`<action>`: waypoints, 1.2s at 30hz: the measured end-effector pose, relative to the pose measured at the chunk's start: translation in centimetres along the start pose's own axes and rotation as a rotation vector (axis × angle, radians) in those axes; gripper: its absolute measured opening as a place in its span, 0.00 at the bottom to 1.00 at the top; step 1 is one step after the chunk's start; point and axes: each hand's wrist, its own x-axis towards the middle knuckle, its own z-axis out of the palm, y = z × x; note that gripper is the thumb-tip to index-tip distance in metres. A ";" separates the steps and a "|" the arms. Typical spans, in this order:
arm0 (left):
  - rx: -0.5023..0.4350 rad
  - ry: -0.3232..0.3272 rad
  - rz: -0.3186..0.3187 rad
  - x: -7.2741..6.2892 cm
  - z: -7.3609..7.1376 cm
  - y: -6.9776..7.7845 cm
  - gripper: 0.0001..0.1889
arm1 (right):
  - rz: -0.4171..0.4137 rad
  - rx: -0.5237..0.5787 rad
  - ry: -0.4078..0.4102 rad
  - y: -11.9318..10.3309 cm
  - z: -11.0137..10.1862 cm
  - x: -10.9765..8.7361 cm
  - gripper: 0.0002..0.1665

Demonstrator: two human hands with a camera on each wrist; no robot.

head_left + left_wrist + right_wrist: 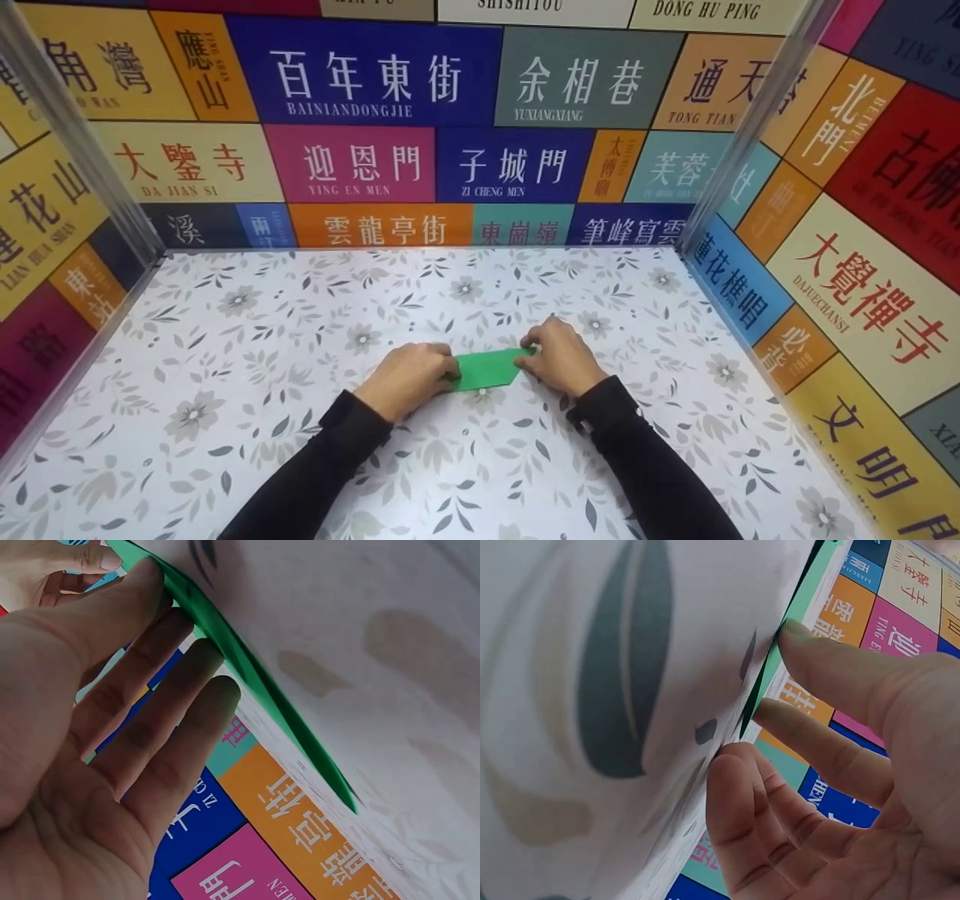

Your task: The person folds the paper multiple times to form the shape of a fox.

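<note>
A strip of green folded paper point(489, 369) lies close over the patterned tabletop, its lower right corner cut off at a slant. My left hand point(411, 376) holds its left end. In the left wrist view the thumb presses on the green paper point(259, 682), whose layers part slightly along the edge, and the other fingertips line up beside it. At the opposite end my right hand point(564, 358) pinches the upper right corner. The right wrist view has thumb and index finger at the green paper point(807, 594), with the remaining fingers bent near the table surface.
White cloth with grey flowers and leaves covers the table point(300, 450). Upright panels with coloured blocks of lettering form a back wall point(360, 75), a left wall point(45, 217) and a right wall point(847, 262), joined by clear corner strips.
</note>
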 end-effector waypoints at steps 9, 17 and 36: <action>0.020 -0.006 0.017 0.0 0.1 -0.1 0.04 | -0.006 0.006 0.020 0.1 -0.1 -0.1 0.16; 0.035 -0.006 0.011 0.1 0.4 0.0 0.04 | -0.088 0.056 0.090 0.1 -0.3 0.2 0.04; -0.032 -0.025 -0.014 0.1 0.2 0.1 0.07 | -0.153 0.075 0.071 -3.0 -1.7 -1.8 0.06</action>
